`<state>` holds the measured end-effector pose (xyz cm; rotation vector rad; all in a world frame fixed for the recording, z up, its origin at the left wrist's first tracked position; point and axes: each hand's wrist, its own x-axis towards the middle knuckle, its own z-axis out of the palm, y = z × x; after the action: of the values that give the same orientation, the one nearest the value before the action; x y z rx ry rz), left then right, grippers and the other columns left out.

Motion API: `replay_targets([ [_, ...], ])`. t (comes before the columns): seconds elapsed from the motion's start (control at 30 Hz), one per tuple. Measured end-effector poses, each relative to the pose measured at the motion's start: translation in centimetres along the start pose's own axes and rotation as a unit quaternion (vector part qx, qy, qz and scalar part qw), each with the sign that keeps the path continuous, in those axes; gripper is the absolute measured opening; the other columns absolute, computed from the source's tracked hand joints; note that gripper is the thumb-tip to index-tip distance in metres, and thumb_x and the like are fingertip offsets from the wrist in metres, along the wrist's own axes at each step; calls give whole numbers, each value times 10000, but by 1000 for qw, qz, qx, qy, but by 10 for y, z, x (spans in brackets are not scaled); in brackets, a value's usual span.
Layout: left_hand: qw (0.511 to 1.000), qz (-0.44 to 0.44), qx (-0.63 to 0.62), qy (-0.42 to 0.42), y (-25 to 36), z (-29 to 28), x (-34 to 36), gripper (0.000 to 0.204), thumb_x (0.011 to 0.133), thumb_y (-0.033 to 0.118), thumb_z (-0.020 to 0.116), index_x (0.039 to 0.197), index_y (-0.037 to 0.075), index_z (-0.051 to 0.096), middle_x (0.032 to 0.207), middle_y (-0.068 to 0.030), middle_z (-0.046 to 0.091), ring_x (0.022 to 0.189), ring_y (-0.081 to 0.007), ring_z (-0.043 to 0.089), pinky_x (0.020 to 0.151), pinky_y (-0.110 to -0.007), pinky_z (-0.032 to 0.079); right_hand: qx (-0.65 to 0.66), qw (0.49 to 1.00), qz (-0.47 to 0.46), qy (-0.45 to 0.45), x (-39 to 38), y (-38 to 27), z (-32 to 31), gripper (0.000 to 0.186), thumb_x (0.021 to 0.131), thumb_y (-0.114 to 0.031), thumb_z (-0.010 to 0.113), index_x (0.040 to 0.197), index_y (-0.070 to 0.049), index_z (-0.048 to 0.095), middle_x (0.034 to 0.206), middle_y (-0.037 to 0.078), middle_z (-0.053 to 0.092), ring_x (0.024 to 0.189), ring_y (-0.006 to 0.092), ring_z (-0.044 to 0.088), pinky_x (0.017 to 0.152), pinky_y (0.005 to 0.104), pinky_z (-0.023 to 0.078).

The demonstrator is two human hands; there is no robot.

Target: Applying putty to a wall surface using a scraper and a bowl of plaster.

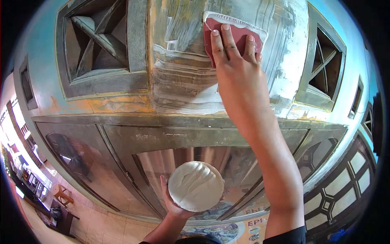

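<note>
My right hand (239,51) reaches up and presses a dark red, flat spreader (211,34) against the wall panel, its fingers laid over the face. White paste (239,19) is heaped along the spreader's upper edge. Streaks of thin white paste cross the grey-brown wall panel (183,81) around it. Lower down, my left hand (174,205) cups a round container from below and the side. Thick off-white paste (196,186) fills that container to the brim, with ridges on its surface. The container's wall is mostly hidden.
Wooden vents with crossed bars flank the panel, one at the left (99,44) and one at the right (325,61). Beneath runs a wooden ledge (183,124) above glazed doors (118,162). A small brown stool (63,194) stands on the tiled floor (97,219) at lower left.
</note>
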<state>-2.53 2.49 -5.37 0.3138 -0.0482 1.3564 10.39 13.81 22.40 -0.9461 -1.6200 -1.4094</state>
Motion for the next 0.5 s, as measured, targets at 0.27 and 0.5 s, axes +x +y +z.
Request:
replay_targets([
  [0.27,993,1,111,43,-9,-10,-2,956,923,865,312,1556,163,456,1621,-133,413,1449,-440,431,1159,-678,337,11,1000,23,1,-20,-26,-10,534,885,-136,629,1401,3,623,1494,199,563,1198,560,611,938,663,531],
  [0.5,987,-6,-150,-62,-13,-11,-5,947,934,853,322,1556,151,451,1633,-139,393,1460,-441,414,1158,-681,335,55,995,24,-76,-53,-50,-23,557,894,-158,620,1430,-8,603,1530,212,525,1225,584,586,949,684,522],
])
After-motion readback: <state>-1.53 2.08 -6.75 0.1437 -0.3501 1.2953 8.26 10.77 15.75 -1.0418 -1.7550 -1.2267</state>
